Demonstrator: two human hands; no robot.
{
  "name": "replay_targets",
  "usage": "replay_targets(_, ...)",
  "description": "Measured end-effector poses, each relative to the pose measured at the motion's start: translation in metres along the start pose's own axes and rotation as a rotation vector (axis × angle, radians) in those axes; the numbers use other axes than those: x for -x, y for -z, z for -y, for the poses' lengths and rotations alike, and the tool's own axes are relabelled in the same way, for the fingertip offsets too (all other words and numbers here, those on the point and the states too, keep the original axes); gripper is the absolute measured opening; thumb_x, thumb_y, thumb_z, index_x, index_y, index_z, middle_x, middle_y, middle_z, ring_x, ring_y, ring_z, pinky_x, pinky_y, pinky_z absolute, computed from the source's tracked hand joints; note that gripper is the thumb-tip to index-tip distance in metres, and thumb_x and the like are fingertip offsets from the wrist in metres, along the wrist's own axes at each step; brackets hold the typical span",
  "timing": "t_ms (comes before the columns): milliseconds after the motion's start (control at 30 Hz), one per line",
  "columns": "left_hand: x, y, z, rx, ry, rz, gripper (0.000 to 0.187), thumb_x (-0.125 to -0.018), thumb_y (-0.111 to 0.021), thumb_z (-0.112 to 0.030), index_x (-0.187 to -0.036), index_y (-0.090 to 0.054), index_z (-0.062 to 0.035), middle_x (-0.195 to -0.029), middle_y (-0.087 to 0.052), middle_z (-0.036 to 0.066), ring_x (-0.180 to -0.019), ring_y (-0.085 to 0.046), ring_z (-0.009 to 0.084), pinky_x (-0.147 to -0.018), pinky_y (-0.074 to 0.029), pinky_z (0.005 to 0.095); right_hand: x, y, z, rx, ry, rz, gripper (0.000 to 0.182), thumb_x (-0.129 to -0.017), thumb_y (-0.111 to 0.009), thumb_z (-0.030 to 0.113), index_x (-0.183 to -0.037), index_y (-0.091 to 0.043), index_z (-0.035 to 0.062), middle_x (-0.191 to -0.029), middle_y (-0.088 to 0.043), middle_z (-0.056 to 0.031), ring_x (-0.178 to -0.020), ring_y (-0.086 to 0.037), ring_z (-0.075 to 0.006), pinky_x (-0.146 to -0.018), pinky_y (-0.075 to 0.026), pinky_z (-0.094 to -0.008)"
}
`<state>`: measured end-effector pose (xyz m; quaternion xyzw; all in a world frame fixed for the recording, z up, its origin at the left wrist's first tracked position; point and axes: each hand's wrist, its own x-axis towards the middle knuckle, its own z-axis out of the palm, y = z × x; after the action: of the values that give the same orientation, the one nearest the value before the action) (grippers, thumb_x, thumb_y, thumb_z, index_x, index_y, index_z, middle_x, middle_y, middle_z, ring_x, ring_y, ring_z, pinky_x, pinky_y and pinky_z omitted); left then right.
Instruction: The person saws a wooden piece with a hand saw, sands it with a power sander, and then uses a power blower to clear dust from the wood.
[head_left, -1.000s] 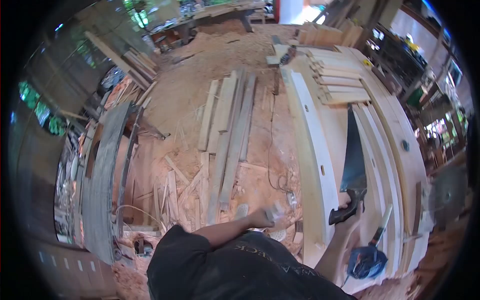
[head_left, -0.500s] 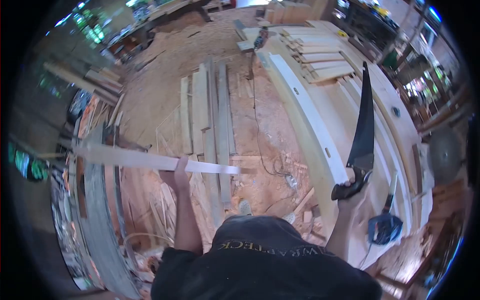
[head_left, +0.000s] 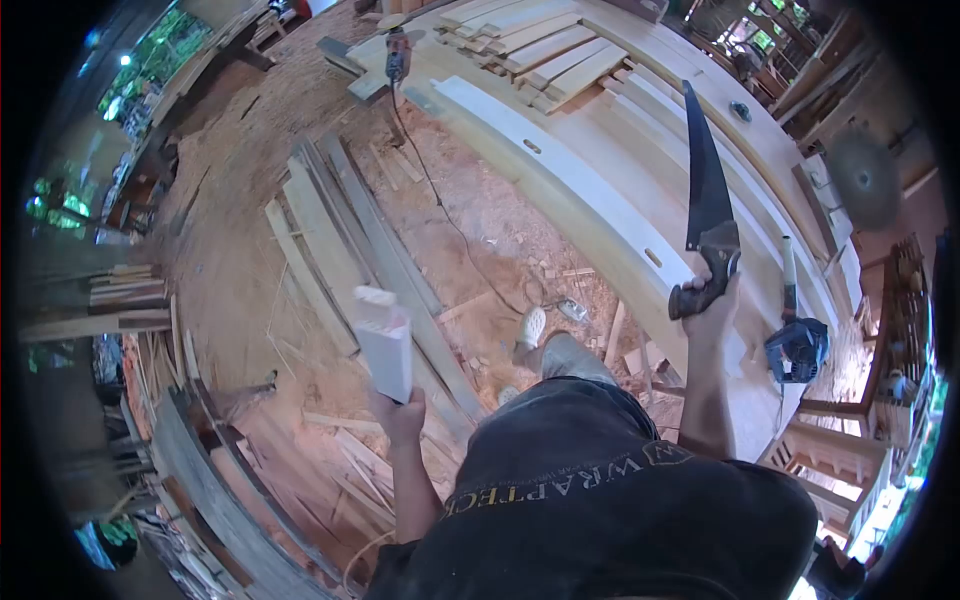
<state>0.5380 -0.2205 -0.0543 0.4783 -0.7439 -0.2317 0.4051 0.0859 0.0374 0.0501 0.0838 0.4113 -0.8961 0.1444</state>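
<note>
My left hand [head_left: 402, 412] is closed on a pale wooden board [head_left: 384, 345], seen nearly end-on and held above the sawdust-covered floor. In my right hand [head_left: 712, 300] is the dark handle of a handsaw [head_left: 708, 185], its black blade pointing up and away over the workbench. Below the saw, a long white slotted board [head_left: 570, 170] lies along the bench edge. To the right of my right hand sits a blue power tool [head_left: 797, 350] on the bench.
Stacked short boards [head_left: 545, 50] lie on the bench's far part. Long planks [head_left: 350, 230] rest on the floor at centre left. A drill-like tool [head_left: 397, 55] with a cord [head_left: 438, 200] stands at the bench's far corner. More timber [head_left: 215, 480] lies at lower left.
The view has turned, and the bench sits further left. The board in my left hand has swung from lying sideways to pointing away from me. My right hand still holds the saw.
</note>
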Motion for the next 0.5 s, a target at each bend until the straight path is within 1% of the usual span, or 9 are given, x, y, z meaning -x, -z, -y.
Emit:
replay_targets(33,-0.005,-0.004,0.007,0.003,-0.012,0.015,0.046,-0.068,-0.073,-0.006,-0.111,-0.059,0.0005,-0.095,-0.064,0.014,-0.086,-0.067,0.0307,-0.079,-0.054,0.0408,-0.021,-0.005,-0.005,-0.007,0.009,-0.016,0.053,-0.105,-0.037,0.06,-0.115,-0.06,0.0136,-0.074,-0.055,-0.0002,-0.061,-0.055,-0.0165,-0.062,-0.05,-0.0376)
replay_targets(100,-0.022,-0.017,0.014,0.028,0.17,0.4,0.047,-0.066,-0.076,-0.008,-0.11,-0.06,0.0003,-0.1,-0.067,0.018,-0.094,-0.068,0.0321,-0.081,-0.054,0.0417,-0.078,-0.012,-0.011,0.011,0.021,0.026,0.049,-0.106,-0.037,0.056,-0.115,-0.059,0.0126,-0.076,-0.055,-0.0022,-0.062,-0.055,-0.0176,-0.063,-0.05,-0.0386)
replay_targets(133,-0.036,-0.026,0.007,0.021,0.156,0.398,0.047,-0.066,-0.076,-0.008,-0.11,-0.06,0.0003,-0.1,-0.067,0.018,-0.094,-0.068,0.0321,-0.081,-0.054,0.0417,-0.102,-0.022,-0.013,-0.004,0.021,0.024,0.049,-0.106,-0.037,0.056,-0.115,-0.059,0.0126,-0.076,-0.055,-0.0022,-0.062,-0.055,-0.0176,-0.063,-0.05,-0.0386)
replay_targets(200,-0.07,-0.042,-0.022,-0.027,0.428,0.732,0.056,-0.065,-0.079,-0.01,-0.115,-0.057,0.0027,-0.108,-0.067,0.021,-0.101,-0.068,0.0338,-0.085,-0.054,0.0427,-0.152,-0.051,-0.02,-0.039,0.069,0.01,0.046,-0.107,-0.04,0.053,-0.116,-0.057,0.012,-0.077,-0.055,-0.0041,-0.063,-0.054,-0.019,-0.062,-0.05,-0.04)
replay_targets(333,-0.143,-0.088,-0.045,-0.124,0.404,0.835,0.066,-0.063,-0.082,-0.012,-0.12,-0.053,0.0062,-0.107,-0.068,0.024,-0.1,-0.069,0.0328,-0.085,-0.056,0.0423,-0.271,-0.091,-0.025,-0.122,0.107,-0.035,0.041,-0.108,-0.039,0.046,-0.117,-0.056,0.01,-0.075,-0.057,-0.0049,-0.063,-0.056,-0.0209,-0.068,-0.051,-0.0427)
replay_targets(400,-0.179,-0.112,-0.056,-0.019,0.322,1.041,0.071,-0.063,-0.084,-0.014,-0.122,-0.05,0.0086,-0.102,-0.068,0.025,-0.098,-0.07,0.0328,-0.086,-0.056,0.0414,-0.341,-0.097,-0.025,-0.198,0.215,0.017,0.039,-0.107,-0.043,0.046,-0.119,-0.055,0.0111,-0.088,-0.061,-0.0083,-0.076,-0.06,-0.023,-0.075,-0.051,-0.0422)
replay_targets(433,-0.197,-0.129,-0.062,0.022,0.355,1.093,0.072,-0.062,-0.085,-0.015,-0.121,-0.051,0.0086,-0.102,-0.068,0.025,-0.097,-0.07,0.0329,-0.085,-0.056,0.0409,-0.369,-0.11,-0.021,-0.199,0.2,0.029,0.039,-0.107,-0.043,0.046,-0.119,-0.055,0.0111,-0.088,-0.061,-0.0083,-0.076,-0.06,-0.023,-0.075,-0.051,-0.0422)
replay_targets(467,-0.214,-0.143,-0.073,0.062,0.404,1.15,0.072,-0.061,-0.086,-0.016,-0.12,-0.052,0.0086,-0.101,-0.069,0.024,-0.096,-0.071,0.033,-0.083,-0.056,0.0403,-0.378,-0.127,-0.005,-0.047,0.095,-0.137,0.04,-0.106,-0.045,0.045,-0.125,-0.054,0.011,-0.098,-0.061,-0.0096,-0.087,-0.06,-0.0238,-0.081,-0.05,-0.0422)
replay_targets(500,-0.238,-0.143,-0.122,-0.041,0.372,1.213,0.07,-0.062,-0.084,-0.015,-0.12,-0.053,0.0086,-0.099,-0.069,0.024,-0.093,-0.071,0.0341,-0.081,-0.057,0.041,-0.38,-0.14,0.005,0.115,-0.009,-0.305,0.042,-0.105,-0.048,0.044,-0.131,-0.053,0.0109,-0.107,-0.062,-0.0108,-0.097,-0.06,-0.0246,-0.086,-0.05,-0.0422)
